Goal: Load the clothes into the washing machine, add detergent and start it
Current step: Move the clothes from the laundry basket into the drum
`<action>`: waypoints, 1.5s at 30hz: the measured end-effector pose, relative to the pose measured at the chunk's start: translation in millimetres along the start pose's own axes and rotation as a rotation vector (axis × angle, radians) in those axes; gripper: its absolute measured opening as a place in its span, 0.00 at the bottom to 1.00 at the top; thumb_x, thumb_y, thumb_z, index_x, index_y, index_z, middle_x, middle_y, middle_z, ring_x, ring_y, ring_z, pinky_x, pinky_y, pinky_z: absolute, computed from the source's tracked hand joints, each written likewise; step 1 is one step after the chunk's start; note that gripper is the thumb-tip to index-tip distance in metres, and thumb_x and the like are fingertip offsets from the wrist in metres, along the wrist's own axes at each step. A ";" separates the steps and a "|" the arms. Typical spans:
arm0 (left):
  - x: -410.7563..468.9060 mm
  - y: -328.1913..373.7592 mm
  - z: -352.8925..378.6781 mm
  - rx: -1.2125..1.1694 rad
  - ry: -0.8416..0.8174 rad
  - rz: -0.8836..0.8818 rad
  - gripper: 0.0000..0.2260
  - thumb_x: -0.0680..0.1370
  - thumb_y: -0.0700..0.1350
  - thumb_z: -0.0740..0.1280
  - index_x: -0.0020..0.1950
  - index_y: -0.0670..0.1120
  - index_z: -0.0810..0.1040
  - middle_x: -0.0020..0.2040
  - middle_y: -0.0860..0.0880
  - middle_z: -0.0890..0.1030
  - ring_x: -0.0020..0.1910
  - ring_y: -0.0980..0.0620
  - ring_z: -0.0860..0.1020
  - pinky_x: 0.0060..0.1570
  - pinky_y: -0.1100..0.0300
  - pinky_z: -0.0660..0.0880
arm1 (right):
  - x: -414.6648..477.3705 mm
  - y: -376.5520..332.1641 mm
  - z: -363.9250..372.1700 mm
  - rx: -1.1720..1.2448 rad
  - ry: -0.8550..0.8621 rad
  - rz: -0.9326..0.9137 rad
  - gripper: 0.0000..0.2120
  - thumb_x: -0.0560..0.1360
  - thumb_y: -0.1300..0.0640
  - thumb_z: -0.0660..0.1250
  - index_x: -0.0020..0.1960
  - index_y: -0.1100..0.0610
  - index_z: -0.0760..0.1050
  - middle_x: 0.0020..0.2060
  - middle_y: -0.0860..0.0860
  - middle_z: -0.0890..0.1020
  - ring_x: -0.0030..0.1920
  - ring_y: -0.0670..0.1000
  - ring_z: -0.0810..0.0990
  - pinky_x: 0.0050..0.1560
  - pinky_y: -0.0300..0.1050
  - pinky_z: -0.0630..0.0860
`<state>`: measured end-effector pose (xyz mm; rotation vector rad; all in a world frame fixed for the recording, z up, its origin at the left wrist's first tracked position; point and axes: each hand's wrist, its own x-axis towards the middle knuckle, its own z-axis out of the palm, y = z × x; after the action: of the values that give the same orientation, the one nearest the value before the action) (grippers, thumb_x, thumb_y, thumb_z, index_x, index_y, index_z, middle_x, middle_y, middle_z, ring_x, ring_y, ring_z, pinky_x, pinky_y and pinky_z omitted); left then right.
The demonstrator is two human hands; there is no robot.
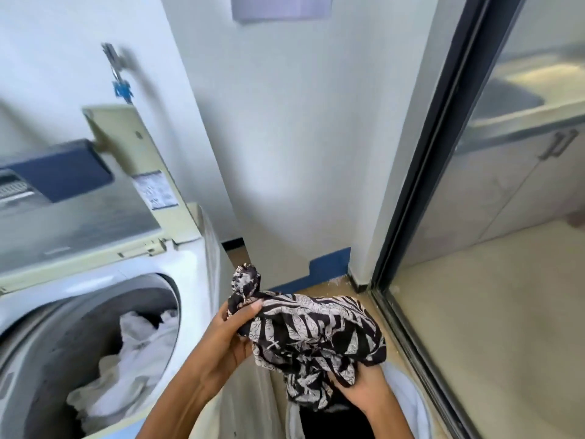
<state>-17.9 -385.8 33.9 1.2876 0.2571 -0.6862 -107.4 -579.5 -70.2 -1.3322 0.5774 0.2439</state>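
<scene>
A black-and-white patterned garment (pixel 311 335) hangs bunched between both hands, to the right of the washing machine (pixel 190 267). My left hand (pixel 232 335) grips its upper left end. My right hand (pixel 364 392) grips its lower part from below. The top-loading machine stands at the left with its lid (pixel 104 198) raised. White clothes (pixel 133 359) lie inside the drum. Under the garment is a white laundry bag or basket (pixel 411 403) with dark fabric inside.
A white wall and a blue skirting strip (pixel 329 267) stand behind. A dark-framed sliding glass door (pixel 421 191) runs along the right. A tap with a blue tag (pixel 118 71) sits on the wall above the machine. Beige floor shows beside the basket.
</scene>
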 end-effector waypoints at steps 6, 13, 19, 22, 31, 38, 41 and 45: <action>-30.4 50.8 -45.1 -0.147 0.003 0.181 0.21 0.73 0.43 0.66 0.65 0.41 0.72 0.48 0.44 0.82 0.36 0.49 0.79 0.35 0.61 0.80 | -45.6 -114.8 47.0 0.605 -0.175 -0.131 0.16 0.78 0.64 0.57 0.40 0.63 0.82 0.33 0.54 0.85 0.32 0.44 0.84 0.30 0.36 0.79; -83.9 88.5 -86.8 -0.137 -0.027 0.420 0.34 0.74 0.29 0.58 0.66 0.67 0.62 0.41 0.50 0.83 0.36 0.51 0.82 0.53 0.47 0.75 | -75.8 -211.2 127.0 0.755 -0.483 -0.271 0.28 0.52 0.56 0.80 0.50 0.62 0.83 0.54 0.61 0.82 0.52 0.60 0.82 0.56 0.58 0.77; -128.9 128.3 -130.1 0.271 0.056 0.750 0.30 0.68 0.25 0.68 0.60 0.56 0.71 0.48 0.61 0.84 0.50 0.58 0.81 0.47 0.67 0.78 | -98.8 -276.1 223.7 0.668 -0.595 -0.394 0.21 0.78 0.62 0.51 0.41 0.62 0.82 0.42 0.59 0.85 0.42 0.55 0.85 0.41 0.47 0.82; -148.8 153.0 -150.2 0.283 0.274 0.932 0.13 0.76 0.35 0.65 0.54 0.53 0.75 0.45 0.59 0.84 0.45 0.62 0.80 0.45 0.69 0.77 | -115.1 -300.8 274.6 0.604 -0.673 -0.409 0.18 0.75 0.49 0.57 0.51 0.58 0.81 0.49 0.56 0.83 0.48 0.55 0.83 0.48 0.47 0.81; -180.2 191.7 -221.4 0.052 0.183 0.817 0.11 0.80 0.52 0.57 0.54 0.51 0.78 0.52 0.51 0.84 0.52 0.52 0.80 0.56 0.54 0.74 | -97.3 -272.6 355.3 -0.019 -0.745 -0.618 0.35 0.60 0.60 0.77 0.64 0.57 0.67 0.52 0.55 0.78 0.54 0.57 0.77 0.54 0.54 0.78; -165.1 194.7 -278.8 -0.338 0.131 0.689 0.17 0.72 0.54 0.67 0.53 0.43 0.80 0.36 0.47 0.84 0.31 0.52 0.82 0.29 0.63 0.78 | -73.2 -252.2 371.0 -0.135 -0.353 -0.537 0.21 0.70 0.75 0.61 0.59 0.57 0.72 0.44 0.55 0.82 0.40 0.51 0.81 0.38 0.44 0.80; -170.7 196.1 -299.2 -0.421 0.025 0.629 0.15 0.60 0.56 0.73 0.32 0.44 0.81 0.21 0.52 0.77 0.19 0.59 0.74 0.19 0.69 0.71 | -59.2 -256.4 360.3 -0.115 -0.274 -0.482 0.16 0.72 0.71 0.61 0.57 0.59 0.75 0.39 0.56 0.82 0.36 0.53 0.81 0.39 0.43 0.79; -169.4 198.7 -326.0 -0.570 0.054 0.644 0.20 0.79 0.55 0.58 0.57 0.42 0.79 0.41 0.45 0.85 0.36 0.54 0.83 0.32 0.64 0.80 | -47.1 -253.0 351.0 -0.204 -0.216 -0.450 0.11 0.66 0.57 0.71 0.47 0.48 0.78 0.59 0.58 0.78 0.60 0.59 0.76 0.66 0.60 0.68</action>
<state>32.6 -1.7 190.0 0.7665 0.0595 -0.0127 65.4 -295.5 210.8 -1.5713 0.0632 0.0753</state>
